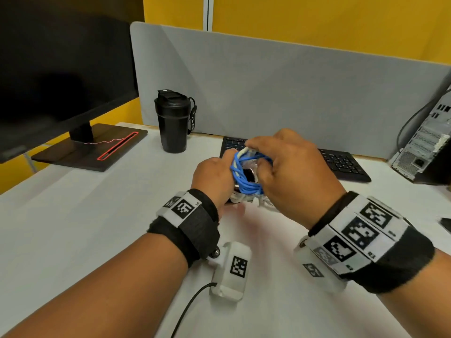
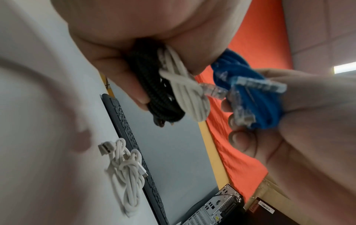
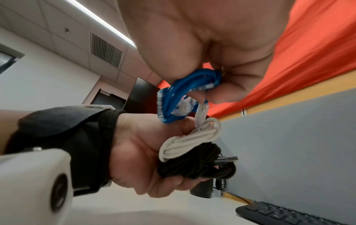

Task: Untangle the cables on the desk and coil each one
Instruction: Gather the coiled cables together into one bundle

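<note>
Head view, hands: the left hand (image 1: 214,176) and right hand (image 1: 290,172) are meeting above the middle of the desk (image 1: 97,215), both curling round a bundle of cables.
Head view, cables: the blue cable (image 1: 245,178) is showing as a coil between the two hands; pale strands are hanging under it, too blurred to sort.
Head view, surroundings: a black tumbler (image 1: 173,121) and a keyboard (image 1: 341,164) are sitting along the far edge of the desk, a monitor (image 1: 63,76) at the far left corner.
Left wrist view, grip: the left hand's fingers (image 2: 123,85) are wrapping round a black braided cable (image 2: 154,91) and a grey cable (image 2: 189,97), both bundled.
Left wrist view, right hand: its fingers are pinching the blue coil with its clear plugs (image 2: 258,86).
Left wrist view, desk: a white cable (image 2: 127,172) is lying in a loose knot just beside the keyboard's near edge.
Right wrist view, grip: the right hand is closing on the blue loops; the left is gripping the grey and black bundles below.
Step in hand: seemingly separating the blue coil from the other two.
Next move: probably drawing the blue coil free, watching that its plugs do not snag the grey loops.
</note>
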Demonstrator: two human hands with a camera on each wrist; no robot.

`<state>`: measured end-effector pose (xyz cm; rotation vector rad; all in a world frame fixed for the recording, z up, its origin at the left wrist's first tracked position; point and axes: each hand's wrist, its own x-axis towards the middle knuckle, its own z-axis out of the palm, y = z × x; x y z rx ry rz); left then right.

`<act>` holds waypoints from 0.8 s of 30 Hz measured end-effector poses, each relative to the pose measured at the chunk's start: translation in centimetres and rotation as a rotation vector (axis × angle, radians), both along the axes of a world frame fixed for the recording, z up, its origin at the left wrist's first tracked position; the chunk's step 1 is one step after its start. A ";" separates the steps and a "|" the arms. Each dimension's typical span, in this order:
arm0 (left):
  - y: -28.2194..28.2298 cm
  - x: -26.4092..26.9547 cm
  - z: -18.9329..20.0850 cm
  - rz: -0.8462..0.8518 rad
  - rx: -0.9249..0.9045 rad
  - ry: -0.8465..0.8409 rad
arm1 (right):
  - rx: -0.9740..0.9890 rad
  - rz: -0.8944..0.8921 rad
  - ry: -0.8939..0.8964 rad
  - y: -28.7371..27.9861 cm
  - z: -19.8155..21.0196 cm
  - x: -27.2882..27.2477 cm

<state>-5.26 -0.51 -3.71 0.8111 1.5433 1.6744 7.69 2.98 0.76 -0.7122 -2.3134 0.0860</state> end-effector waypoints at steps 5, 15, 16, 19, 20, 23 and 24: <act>0.7 0.0 -0.1 -0.050 -0.069 -0.191 | 0.136 -0.085 -0.090 0.9 -0.5 0.0; 0.5 0.1 0.0 -0.068 0.000 -0.232 | -0.173 0.007 0.142 2.0 -2.4 -0.6; 0.4 0.2 0.1 -0.082 0.004 -0.239 | -0.197 0.027 0.146 2.1 -2.2 -0.7; 0.4 0.5 0.2 -0.154 0.005 -0.255 | -0.199 0.072 0.014 2.2 -2.0 -0.8; 0.3 0.6 0.3 -0.178 -0.002 -0.254 | -0.196 0.072 -0.028 2.2 -2.1 -0.8; 0.2 0.8 0.3 -0.217 0.032 -0.217 | -0.188 0.066 -0.076 2.0 -2.4 -0.6; 0.1 0.9 0.3 -0.213 0.052 -0.194 | -0.194 0.070 -0.082 2.0 -2.4 -0.5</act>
